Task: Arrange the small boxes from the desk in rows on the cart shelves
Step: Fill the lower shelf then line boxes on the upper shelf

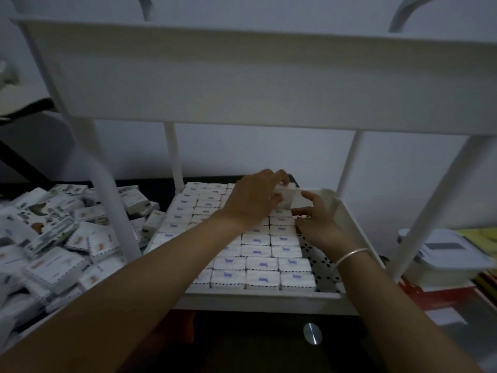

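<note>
I am filling the lower shelf (255,298) of the white cart (269,84) with rows of boxes (258,259), packing them edge to edge so no space is wasted, while the loose pile (53,238) is waiting on my left. My left hand (252,200) is curling its fingers over one small box (286,193) at the far end of the rows, and my right hand (316,222) is hovering just beside it, seemingly to guide it. The dim blur is hiding whether that right hand is gripping anything, and my forearm is covering several boxes.
</note>
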The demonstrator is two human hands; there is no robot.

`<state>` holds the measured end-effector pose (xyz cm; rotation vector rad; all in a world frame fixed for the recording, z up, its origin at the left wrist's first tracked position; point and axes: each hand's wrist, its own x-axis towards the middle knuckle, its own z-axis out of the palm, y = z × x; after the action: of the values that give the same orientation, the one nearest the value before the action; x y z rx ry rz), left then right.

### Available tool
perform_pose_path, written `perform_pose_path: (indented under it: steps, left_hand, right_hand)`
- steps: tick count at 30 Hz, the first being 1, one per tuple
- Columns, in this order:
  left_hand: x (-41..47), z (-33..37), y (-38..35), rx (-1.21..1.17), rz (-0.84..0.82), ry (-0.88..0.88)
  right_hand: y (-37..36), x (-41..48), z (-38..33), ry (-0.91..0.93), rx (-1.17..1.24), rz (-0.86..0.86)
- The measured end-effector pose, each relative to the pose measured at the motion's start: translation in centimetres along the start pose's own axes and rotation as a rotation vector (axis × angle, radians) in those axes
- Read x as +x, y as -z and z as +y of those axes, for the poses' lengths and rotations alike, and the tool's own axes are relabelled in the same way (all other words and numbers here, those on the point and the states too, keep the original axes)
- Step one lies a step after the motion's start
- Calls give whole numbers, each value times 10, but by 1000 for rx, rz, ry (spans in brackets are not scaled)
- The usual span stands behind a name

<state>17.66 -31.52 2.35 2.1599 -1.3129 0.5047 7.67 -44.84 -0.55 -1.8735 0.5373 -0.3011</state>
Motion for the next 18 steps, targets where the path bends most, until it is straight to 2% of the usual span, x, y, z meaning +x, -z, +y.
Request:
perform_pose_path:
  steps: [3, 8, 13, 15, 18]
  left_hand:
    - [-3, -8, -3, -34, -133, 76]
    - [-4, -12, -6, 42, -204, 100]
    - [-17, -11, 5, 100, -208, 84]
    - [-32, -5, 20, 50, -178, 127]
    - [-70, 7, 51, -99, -83, 144]
  right_hand:
    - [-2, 4, 1, -23, -22, 32]
    - [-1, 0, -1, 14, -51, 58]
    - [-1, -29, -20, 255, -246, 237]
    - [-6, -45, -31, 411, -317, 305]
    - [-25, -74, -46, 614, -316, 264]
